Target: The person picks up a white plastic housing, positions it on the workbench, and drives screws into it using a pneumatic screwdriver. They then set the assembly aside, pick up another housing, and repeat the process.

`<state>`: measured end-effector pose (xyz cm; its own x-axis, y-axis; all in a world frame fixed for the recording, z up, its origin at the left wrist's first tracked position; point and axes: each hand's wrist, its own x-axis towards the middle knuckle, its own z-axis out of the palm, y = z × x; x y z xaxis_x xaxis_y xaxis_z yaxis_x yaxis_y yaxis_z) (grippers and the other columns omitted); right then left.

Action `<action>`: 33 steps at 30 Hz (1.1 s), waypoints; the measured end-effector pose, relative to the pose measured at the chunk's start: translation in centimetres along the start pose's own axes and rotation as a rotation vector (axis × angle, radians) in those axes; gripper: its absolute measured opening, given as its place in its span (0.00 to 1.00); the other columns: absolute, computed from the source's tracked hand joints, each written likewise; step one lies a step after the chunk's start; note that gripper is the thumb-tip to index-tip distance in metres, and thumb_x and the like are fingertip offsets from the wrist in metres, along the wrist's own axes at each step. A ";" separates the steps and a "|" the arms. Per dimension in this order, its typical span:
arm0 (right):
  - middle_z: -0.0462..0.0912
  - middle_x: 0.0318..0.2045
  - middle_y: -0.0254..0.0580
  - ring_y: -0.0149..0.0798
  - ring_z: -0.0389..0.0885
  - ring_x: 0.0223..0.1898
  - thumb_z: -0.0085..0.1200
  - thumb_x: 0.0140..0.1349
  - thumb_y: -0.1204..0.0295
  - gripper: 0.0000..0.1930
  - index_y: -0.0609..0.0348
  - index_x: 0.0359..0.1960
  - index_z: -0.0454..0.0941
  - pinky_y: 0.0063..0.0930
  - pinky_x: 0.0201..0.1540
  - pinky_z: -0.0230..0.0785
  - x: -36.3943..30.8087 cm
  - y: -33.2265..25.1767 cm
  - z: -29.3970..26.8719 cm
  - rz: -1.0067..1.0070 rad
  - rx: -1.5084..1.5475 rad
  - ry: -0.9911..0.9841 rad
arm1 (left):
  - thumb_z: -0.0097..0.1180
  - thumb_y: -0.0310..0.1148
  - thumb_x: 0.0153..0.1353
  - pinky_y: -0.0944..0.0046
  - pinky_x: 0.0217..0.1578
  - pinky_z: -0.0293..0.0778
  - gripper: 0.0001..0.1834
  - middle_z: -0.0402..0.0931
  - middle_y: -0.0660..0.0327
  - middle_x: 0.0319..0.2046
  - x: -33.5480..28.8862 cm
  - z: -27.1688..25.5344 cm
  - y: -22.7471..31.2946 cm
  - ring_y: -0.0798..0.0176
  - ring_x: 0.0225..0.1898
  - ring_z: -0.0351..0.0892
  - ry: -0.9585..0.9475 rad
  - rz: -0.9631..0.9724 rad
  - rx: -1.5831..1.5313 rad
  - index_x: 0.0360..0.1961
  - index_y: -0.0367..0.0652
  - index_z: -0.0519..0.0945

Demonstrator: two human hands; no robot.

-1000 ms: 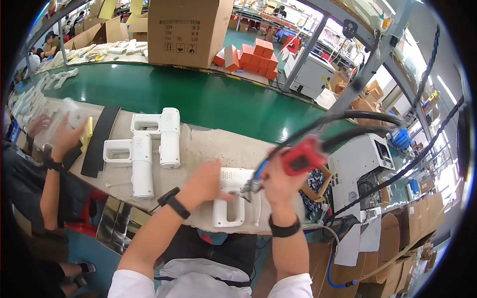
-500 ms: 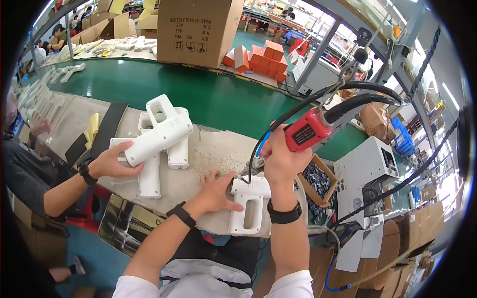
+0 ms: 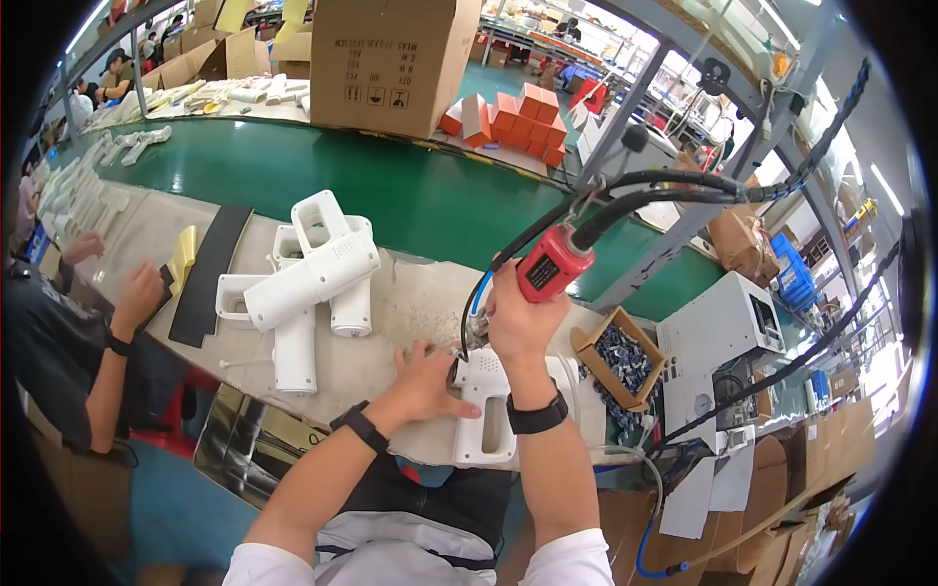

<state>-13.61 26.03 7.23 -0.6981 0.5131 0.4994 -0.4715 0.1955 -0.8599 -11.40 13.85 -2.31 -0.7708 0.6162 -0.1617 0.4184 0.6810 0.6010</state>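
Note:
My right hand (image 3: 525, 314) is wrapped round a red power screwdriver (image 3: 555, 266), which hangs from black cables and leans down to the left. Its lower end is at the top end of a white plastic housing with a loop handle (image 3: 481, 430); whether the bit touches a screw is hard to make out. My left hand (image 3: 422, 389) steadies this housing, thumb on its side near the handle and other fingers spread at its upper left end. To the left, several similar white housings (image 3: 313, 283) lie stacked crosswise on the bench.
A cardboard tray of small dark parts (image 3: 625, 356) sits right of my hands. A co-worker's hand (image 3: 140, 296) is near a yellow piece (image 3: 183, 256) and black strip (image 3: 212, 278). Beyond runs a green belt (image 3: 410, 195); a large carton (image 3: 391, 63) stands behind it.
My right hand has brought the screwdriver left, and the housing under it has shifted slightly. The co-worker's hand has let go of the stacked housing and drawn back left.

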 end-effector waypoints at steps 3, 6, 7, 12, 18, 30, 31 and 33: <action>0.74 0.16 0.33 0.25 0.70 0.13 0.52 0.61 0.78 0.03 0.65 0.31 0.73 0.19 0.16 0.60 -0.2 -1.5 -1.0 -0.045 0.079 0.057 | 0.68 0.64 0.35 0.32 0.60 0.41 0.56 0.70 0.50 0.55 0.3 1.8 -1.3 0.40 0.64 0.53 0.126 -0.005 -0.031 0.65 0.49 0.62; 0.72 0.14 0.33 0.25 0.67 0.11 0.50 0.60 0.81 0.02 0.67 0.33 0.72 0.19 0.15 0.59 -0.7 -8.1 -2.3 -0.129 0.075 0.045 | 0.67 0.65 0.35 0.34 0.60 0.40 0.57 0.70 0.48 0.55 0.6 2.1 -1.0 0.42 0.63 0.54 0.223 -0.018 -0.159 0.66 0.50 0.61; 0.71 0.13 0.33 0.25 0.67 0.11 0.50 0.59 0.82 0.03 0.67 0.34 0.71 0.18 0.15 0.59 -0.6 -9.7 -2.6 -0.178 0.045 0.016 | 0.67 0.65 0.35 0.34 0.60 0.40 0.57 0.70 0.48 0.55 0.8 2.0 -0.8 0.42 0.63 0.54 0.223 -0.012 -0.161 0.66 0.50 0.61; 0.71 0.12 0.35 0.25 0.66 0.10 0.48 0.59 0.82 0.02 0.67 0.32 0.72 0.18 0.16 0.60 -1.2 -8.1 -2.1 -0.061 0.138 0.032 | 0.65 0.67 0.36 0.33 0.60 0.37 0.59 0.69 0.49 0.56 0.3 1.6 0.1 0.41 0.64 0.51 0.136 -0.032 -0.006 0.68 0.50 0.57; 0.72 0.13 0.35 0.26 0.68 0.11 0.51 0.60 0.79 0.02 0.66 0.31 0.72 0.19 0.16 0.60 -1.3 -4.0 -1.4 -0.014 0.104 0.010 | 0.66 0.68 0.35 0.35 0.62 0.31 0.57 0.63 0.44 0.60 0.6 2.9 -0.4 0.40 0.65 0.46 0.177 -0.025 -0.013 0.65 0.49 0.62; 0.72 0.13 0.34 0.25 0.69 0.12 0.52 0.60 0.78 0.03 0.65 0.30 0.73 0.19 0.18 0.62 -1.5 -6.6 -2.5 -0.070 0.076 0.054 | 0.63 0.70 0.36 0.32 0.63 0.29 0.61 0.61 0.48 0.64 0.3 2.6 0.4 0.38 0.68 0.45 0.148 -0.094 -0.018 0.67 0.44 0.57; 0.72 0.12 0.34 0.24 0.68 0.12 0.51 0.60 0.79 0.02 0.66 0.31 0.73 0.19 0.17 0.60 -1.3 -8.7 -2.9 -0.043 0.105 0.050 | 0.63 0.70 0.36 0.32 0.63 0.29 0.61 0.61 0.48 0.64 0.1 2.7 0.3 0.38 0.68 0.45 0.143 -0.097 -0.022 0.67 0.44 0.57; 0.71 0.11 0.34 0.24 0.67 0.11 0.51 0.60 0.79 0.03 0.66 0.32 0.73 0.18 0.16 0.59 -0.9 -10.3 -3.3 -0.030 0.121 0.058 | 0.64 0.69 0.36 0.31 0.63 0.30 0.62 0.63 0.46 0.62 0.4 2.5 0.5 0.38 0.67 0.46 0.147 -0.074 -0.011 0.67 0.41 0.57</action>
<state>-6.28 26.32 15.28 -0.6523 0.5567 0.5144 -0.5556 0.1105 -0.8241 -10.34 15.44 -4.04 -0.8616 0.4997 -0.0898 0.3534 0.7172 0.6006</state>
